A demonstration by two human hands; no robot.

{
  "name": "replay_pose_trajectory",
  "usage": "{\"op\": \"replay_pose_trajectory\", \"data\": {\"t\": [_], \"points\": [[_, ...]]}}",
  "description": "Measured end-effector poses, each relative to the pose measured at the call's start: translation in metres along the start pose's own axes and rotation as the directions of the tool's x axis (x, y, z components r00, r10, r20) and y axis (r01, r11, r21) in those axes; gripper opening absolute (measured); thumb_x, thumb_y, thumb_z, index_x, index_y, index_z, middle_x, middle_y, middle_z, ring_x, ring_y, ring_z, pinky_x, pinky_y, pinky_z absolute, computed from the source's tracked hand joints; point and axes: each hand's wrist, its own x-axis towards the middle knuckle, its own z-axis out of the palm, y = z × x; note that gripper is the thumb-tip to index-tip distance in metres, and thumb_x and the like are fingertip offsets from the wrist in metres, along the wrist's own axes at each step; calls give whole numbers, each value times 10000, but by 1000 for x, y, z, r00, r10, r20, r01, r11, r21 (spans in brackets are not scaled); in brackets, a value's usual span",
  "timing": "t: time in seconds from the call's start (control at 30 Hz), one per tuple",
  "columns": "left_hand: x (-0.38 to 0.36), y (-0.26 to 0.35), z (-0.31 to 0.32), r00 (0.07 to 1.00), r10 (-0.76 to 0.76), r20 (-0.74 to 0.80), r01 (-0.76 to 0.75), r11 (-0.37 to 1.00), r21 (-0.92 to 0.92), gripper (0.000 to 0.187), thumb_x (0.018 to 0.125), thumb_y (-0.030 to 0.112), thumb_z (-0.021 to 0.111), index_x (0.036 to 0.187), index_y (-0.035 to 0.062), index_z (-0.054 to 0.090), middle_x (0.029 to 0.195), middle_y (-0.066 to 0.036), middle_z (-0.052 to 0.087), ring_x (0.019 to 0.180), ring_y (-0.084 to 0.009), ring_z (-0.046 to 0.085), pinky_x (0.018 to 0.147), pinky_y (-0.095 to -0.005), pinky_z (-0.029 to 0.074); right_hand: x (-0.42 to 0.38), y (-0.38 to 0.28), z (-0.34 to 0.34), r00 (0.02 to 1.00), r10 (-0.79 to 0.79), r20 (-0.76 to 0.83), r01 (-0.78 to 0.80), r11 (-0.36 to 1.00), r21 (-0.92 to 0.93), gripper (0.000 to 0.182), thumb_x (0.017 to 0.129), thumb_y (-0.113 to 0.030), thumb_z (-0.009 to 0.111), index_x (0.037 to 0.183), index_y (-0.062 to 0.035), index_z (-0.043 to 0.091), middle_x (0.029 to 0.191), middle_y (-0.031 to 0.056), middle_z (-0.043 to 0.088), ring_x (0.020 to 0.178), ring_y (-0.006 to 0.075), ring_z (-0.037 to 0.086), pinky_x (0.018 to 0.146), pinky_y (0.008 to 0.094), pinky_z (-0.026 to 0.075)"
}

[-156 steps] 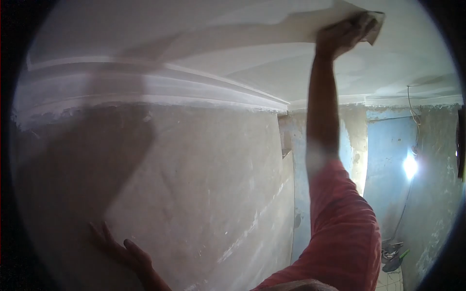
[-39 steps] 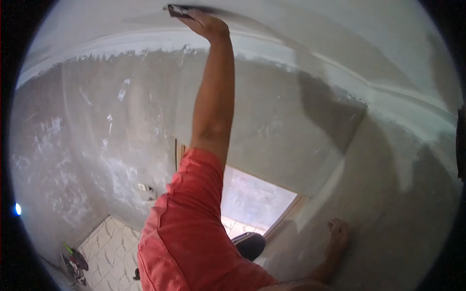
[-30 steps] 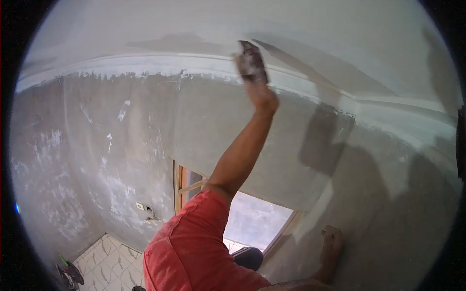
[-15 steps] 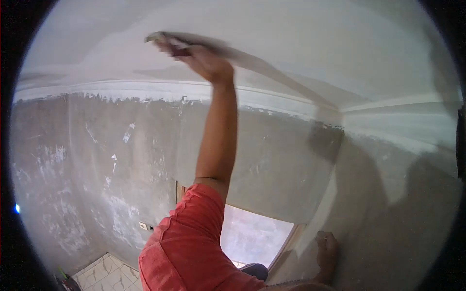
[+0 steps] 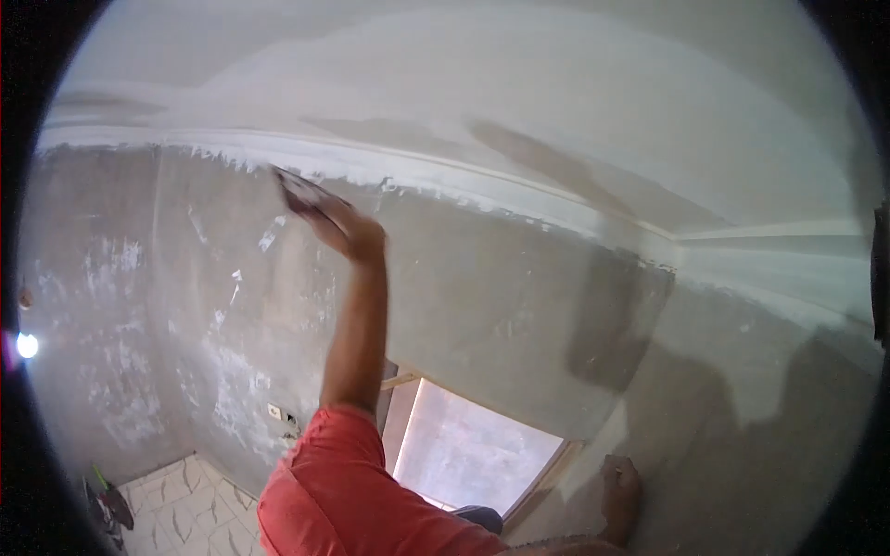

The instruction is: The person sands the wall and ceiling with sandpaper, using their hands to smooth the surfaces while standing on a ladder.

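My left hand (image 5: 336,221), at the end of the raised arm in a red sleeve, is closed around a dark flat-bladed tool (image 5: 295,191). The blade is tilted and lies just below the white band at the top of the grey wall (image 5: 482,287); whether it touches the wall is unclear. Low on the right, my right hand (image 5: 621,491) is beside the right-hand wall (image 5: 691,463) with its fingers curled. What it holds, if anything, cannot be made out.
The pale ceiling (image 5: 556,83) meets the wall at a white moulding (image 5: 417,159). Below is a framed doorway (image 5: 482,440). A socket (image 5: 274,411) sits on the wall, a lit bulb (image 5: 27,346) at far left, and dark items (image 5: 113,505) on the tiled floor (image 5: 185,510).
My left hand has moved down and left with the tool, from over the ceiling to the top of the wall. The view has shifted slightly. My right hand remains beside the wall.
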Motion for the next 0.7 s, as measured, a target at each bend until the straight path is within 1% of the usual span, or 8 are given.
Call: {"op": "replay_pose_trajectory", "data": {"t": [0.17,0.2,0.3,0.4,0.53,0.6,0.67,0.7], "points": [[134,-71,44,984,-147,-99,115,955,-275,648,1038,234,365,1535,-44,56,1596,-213,136,1444,-303,234,1185,-377,193,-3,-14,-5,995,87,48,-88,996,27,306,917,-219,582,1101,16,649,976,191,691,898,279,663,801,377,513],[150,-103,57,996,61,-68,-72,982,-173,670,1027,256,373,1528,-59,58,1587,-219,151,1448,-310,219,1193,-387,167,-3,-14,-5,996,79,48,-80,997,18,301,920,-215,584,1102,16,648,970,184,692,891,270,661,795,375,512],[147,-66,96,997,68,-36,-77,870,-487,717,1011,310,374,1495,-122,68,1572,-251,154,1466,-333,164,1201,-405,119,-5,-30,-9,988,135,68,-135,991,-2,297,919,-193,581,1117,20,642,1002,180,686,910,253,652,810,367,506],[105,-36,127,926,363,-108,-378,902,-211,654,1002,292,391,1461,-138,209,1568,-281,176,1475,-392,131,1202,-492,61,-4,-17,-6,997,52,64,-56,996,67,302,920,-184,577,1133,22,632,1033,177,678,932,246,643,827,368,500],[1,63,162,950,214,226,-175,967,-183,596,943,216,472,1414,-124,338,1538,-290,262,1441,-456,191,1172,-589,67,-5,-30,-12,982,142,124,-151,986,73,311,917,-186,579,1142,23,626,1070,186,670,955,261,636,850,367,493],[-45,85,143,705,417,574,-387,904,-181,625,777,130,597,1382,15,488,1439,-251,442,1357,-490,337,1123,-657,169,-3,-16,-8,982,130,135,-142,986,84,314,913,-176,576,1148,27,625,1103,200,663,1000,286,632,893,380,482],[-102,94,103,513,527,678,-266,848,-458,692,743,175,663,1404,76,487,1489,-160,437,1339,-442,407,1095,-662,261,-2,-15,-8,978,164,126,-168,986,21,324,907,-167,577,1159,33,617,1130,203,657,1037,300,623,922,391,471],[-132,87,80,556,490,671,-109,843,-526,701,742,179,691,1410,114,489,1498,-137,435,1345,-400,424,1122,-611,270,-2,-15,-6,974,205,94,-205,979,-13,334,902,-158,578,1170,39,609,1157,205,651,1074,315,614,951,402,460]]}}
